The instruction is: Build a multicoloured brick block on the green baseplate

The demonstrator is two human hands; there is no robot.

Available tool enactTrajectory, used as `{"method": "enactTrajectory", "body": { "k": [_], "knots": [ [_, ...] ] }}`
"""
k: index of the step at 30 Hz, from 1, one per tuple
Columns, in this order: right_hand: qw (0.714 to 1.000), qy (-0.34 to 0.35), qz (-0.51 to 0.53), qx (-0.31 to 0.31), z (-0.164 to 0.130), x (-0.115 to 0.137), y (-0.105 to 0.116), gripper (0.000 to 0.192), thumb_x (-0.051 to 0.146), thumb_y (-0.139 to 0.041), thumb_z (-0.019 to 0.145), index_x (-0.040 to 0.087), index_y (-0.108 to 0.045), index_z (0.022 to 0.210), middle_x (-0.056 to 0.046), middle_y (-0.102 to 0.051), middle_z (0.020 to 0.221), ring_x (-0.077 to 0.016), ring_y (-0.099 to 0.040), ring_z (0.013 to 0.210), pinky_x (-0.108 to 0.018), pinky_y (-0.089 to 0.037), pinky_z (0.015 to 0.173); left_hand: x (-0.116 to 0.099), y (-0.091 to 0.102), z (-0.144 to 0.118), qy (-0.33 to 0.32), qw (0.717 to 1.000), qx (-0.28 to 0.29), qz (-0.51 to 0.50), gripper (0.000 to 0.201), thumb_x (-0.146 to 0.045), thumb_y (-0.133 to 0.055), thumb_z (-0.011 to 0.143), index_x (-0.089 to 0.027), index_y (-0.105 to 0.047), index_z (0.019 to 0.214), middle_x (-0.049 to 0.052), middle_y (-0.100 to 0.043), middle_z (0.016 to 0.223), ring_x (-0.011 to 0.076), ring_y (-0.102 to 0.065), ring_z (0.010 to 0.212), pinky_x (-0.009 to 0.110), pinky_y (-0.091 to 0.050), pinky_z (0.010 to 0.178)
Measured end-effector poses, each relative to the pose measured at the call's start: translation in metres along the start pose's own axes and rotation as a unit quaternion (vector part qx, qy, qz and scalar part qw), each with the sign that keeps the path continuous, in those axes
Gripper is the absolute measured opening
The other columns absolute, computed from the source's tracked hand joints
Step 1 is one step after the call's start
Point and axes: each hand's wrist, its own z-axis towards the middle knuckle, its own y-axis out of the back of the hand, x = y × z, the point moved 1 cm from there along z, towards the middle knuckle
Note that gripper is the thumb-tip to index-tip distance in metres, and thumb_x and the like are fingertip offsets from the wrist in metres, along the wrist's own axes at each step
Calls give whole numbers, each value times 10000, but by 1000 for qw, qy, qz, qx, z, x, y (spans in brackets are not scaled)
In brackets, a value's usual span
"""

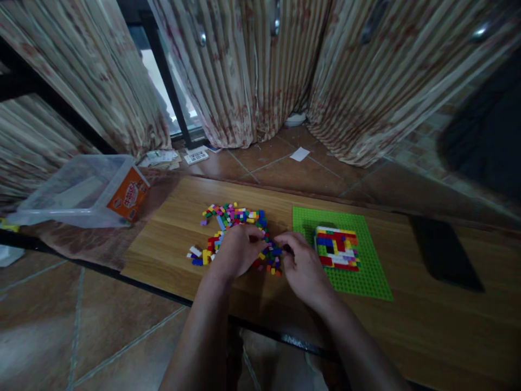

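1. The left hand (236, 251) lies palm down on the near right part of the pile of small bricks (234, 231), fingers curled onto the pieces; whether it pinches one cannot be told, since the fingertips are hidden among them.
2. The right hand (303, 266) rests just right of the pile, its fingers bent toward the left hand, tips at the pile's right edge. They seem to close on something small and dark, but the piece itself is too small to make out.
3. The two hands nearly meet over the right end of the pile, with the forearms coming in from the near edge.
4. The pile spreads over the wooden table (171, 239) in many colours: yellow, blue, red, green, pink and white, mostly left of and beyond the left hand.
5. Just right of the right hand lies a green baseplate (366, 271), flat on the table.
6. On the baseplate's left half stands a partly built block of bricks (337, 248), red, white, yellow and blue, close to the right hand's knuckles.
7. Further right on the table lies a dark flat object (445, 252), well apart.
8. At far left a clear plastic tub (77, 190) with an orange label lies tilted on the table.
9. Beyond are striped curtains (252, 70) and a tiled floor (285, 163).
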Motion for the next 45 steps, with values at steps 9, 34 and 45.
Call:
{"method": "enactTrajectory", "body": {
  "k": [9, 34, 45],
  "knots": [
    [996, -1, 78, -50, -1, -1, 2, 385, 69, -403, 804, 208, -650, 1065, -89, -596, 1237, -220, -602, 1119, -401, -548, 895, -3, 9, 2, 11, 998, -53, 43, 265, -139, -458, 832, -161, -712, 762, 24, -652, 618, 157, -579, 595, 242, -396, 578],
    [996, 74, 11, -49, -14, 15, -26, 233, 239, -482, 915, 240, -651, 1076, -75, -637, 1167, -214, -615, 1075, -401, -505, 924, 16, 76, -23, 44, 724, -414, -549, 233, -187, -712, 592, -132, -687, 817, 9, -652, 751, 56, -519, 565, 165, -396, 514],
    [980, 125, -152, -37, 30, 44, -75, 238, 249, -529, 895, 168, -671, 1068, -128, -629, 1115, -288, -534, 1065, -473, -451, 940, 21, 86, -24, 55, 672, -414, -612, 232, -147, -734, 594, -124, -672, 817, -3, -632, 744, 36, -512, 560, 146, -400, 522]
  ]
}}
